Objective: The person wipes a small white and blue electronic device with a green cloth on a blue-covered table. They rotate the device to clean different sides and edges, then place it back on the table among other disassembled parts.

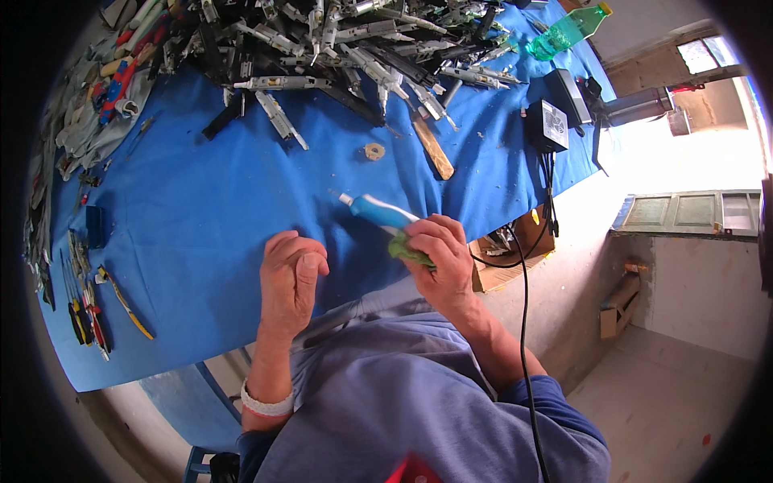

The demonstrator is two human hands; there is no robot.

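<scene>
My right hand (444,256) grips a blue and white electric toothbrush handle (383,212) near its lower end. A crumpled green cloth (406,250) is held against the handle in the same hand. The handle tilts up to the left over the blue tablecloth (205,199), its narrow tip pointing away from me. To its left my left hand (293,278) is raised with curled fingers and the thumb folded against them; nothing shows in it. Beyond both hands lie a round tan disc (374,151) and a tool's wooden handle (433,148), its far end hidden under parts.
Stripped toothbrush mechanisms (284,83) are heaped along the far side. Handles, one red and blue (119,90), lie at far left. Screwdrivers (77,320) and a yellow toothbrush (128,305) lie at left. A green bottle (567,31), black power box (546,125) and hanging cable (524,326) are at right.
</scene>
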